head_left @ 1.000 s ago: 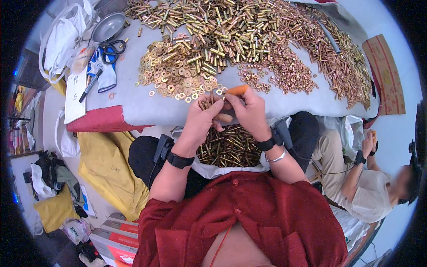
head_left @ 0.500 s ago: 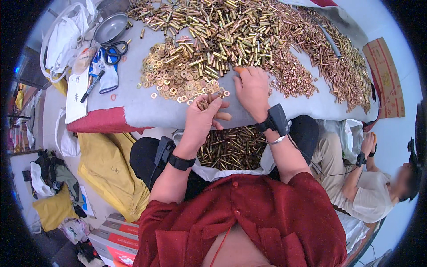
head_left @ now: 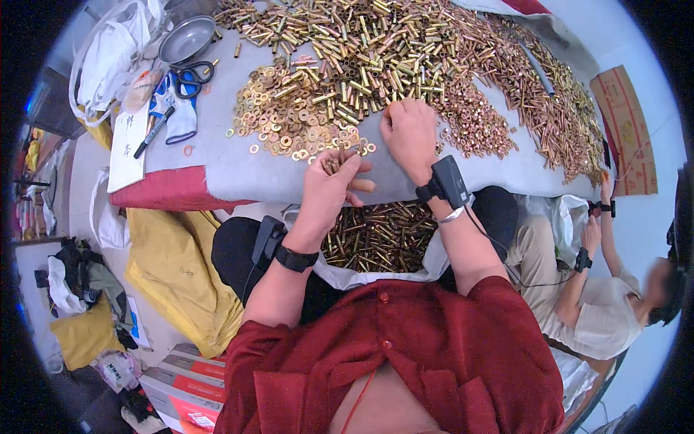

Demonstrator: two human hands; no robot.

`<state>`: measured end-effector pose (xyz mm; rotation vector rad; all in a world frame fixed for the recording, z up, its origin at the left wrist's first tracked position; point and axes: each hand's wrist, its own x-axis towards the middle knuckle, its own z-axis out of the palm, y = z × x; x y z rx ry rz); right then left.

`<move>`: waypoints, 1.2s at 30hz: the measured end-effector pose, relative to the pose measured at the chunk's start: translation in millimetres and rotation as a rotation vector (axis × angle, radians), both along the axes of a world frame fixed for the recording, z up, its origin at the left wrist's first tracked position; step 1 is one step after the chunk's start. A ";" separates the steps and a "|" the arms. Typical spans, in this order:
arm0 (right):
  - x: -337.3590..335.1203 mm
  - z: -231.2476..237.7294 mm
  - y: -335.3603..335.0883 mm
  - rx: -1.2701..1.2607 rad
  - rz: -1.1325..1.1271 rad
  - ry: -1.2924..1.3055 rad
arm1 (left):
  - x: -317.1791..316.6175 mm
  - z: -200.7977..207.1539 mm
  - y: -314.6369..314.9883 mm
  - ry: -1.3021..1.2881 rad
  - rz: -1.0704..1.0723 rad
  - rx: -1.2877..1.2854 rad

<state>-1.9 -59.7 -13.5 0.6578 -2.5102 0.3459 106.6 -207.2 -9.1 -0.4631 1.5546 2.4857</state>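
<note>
My left hand (head_left: pixel 329 189) is closed around several small brass-coloured metal rods (head_left: pixel 332 165), just in front of the flat washers (head_left: pixel 300 116). Tan covers sit on some of its fingertips. My right hand (head_left: pixel 410 141) reaches to the near edge of the heap of metal tubes (head_left: pixel 383 54), back turned up and fingers curled. An orange finger cover shows at its front; its fingertips and anything between them are hidden. Right of it lie copper-coloured nuts (head_left: pixel 473 119). Below both hands, a white bag (head_left: pixel 340 278) between my knees holds many metal bolts (head_left: pixel 379 239).
Longer brass-coloured rods (head_left: pixel 557 116) cover the table's right side. At the left are black scissors (head_left: pixel 191 81), a glove (head_left: pixel 181 119), a marker (head_left: pixel 153 134), a paper sheet (head_left: pixel 129 148) and a metal bowl (head_left: pixel 186 41). A co-worker (head_left: pixel 600 304) sits at the right. A yellow sack (head_left: pixel 181 282) stands lower left.
My right hand has drawn its fingers in at the tube heap's edge. My left hand stays nearly still with its rods. The co-worker has stretched one arm out toward the table.
</note>
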 end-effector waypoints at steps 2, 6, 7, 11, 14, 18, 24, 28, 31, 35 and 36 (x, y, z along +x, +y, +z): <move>2.2 0.9 2.5 0.004 0.092 -0.028 | 0.9 0.7 0.8 -0.001 0.006 0.000; 1.7 1.4 5.6 0.000 0.270 -0.084 | 0.6 0.1 1.7 0.000 -0.007 0.003; 3.0 0.5 5.6 0.000 0.271 -0.084 | 0.6 -0.1 1.4 0.000 -0.008 -0.001; 16.4 -4.8 3.6 -0.075 0.261 -0.083 | 1.6 2.9 2.6 -0.002 0.004 -0.003; 23.2 -6.2 3.0 -0.098 0.240 -0.075 | 0.8 1.6 3.4 -0.012 0.010 -0.019; 31.1 -4.4 -1.3 -0.324 0.168 -0.088 | 1.8 4.0 4.2 -0.009 0.023 -0.008; 63.3 19.8 3.4 -0.610 0.188 -0.450 | 1.5 1.2 5.0 -0.003 -0.013 -0.052; 76.7 14.5 2.9 -0.851 0.147 -0.612 | 2.6 4.4 8.0 0.014 -0.054 -0.068; 83.1 17.9 7.5 -1.037 0.162 -0.771 | 1.9 5.1 7.8 0.016 -0.080 -0.081; 81.2 11.3 11.1 -1.108 0.111 -0.718 | 1.3 2.1 9.3 0.044 -0.128 -0.108; 82.7 11.3 11.8 -1.146 0.130 -0.796 | 1.7 0.8 9.8 0.044 -0.132 -0.104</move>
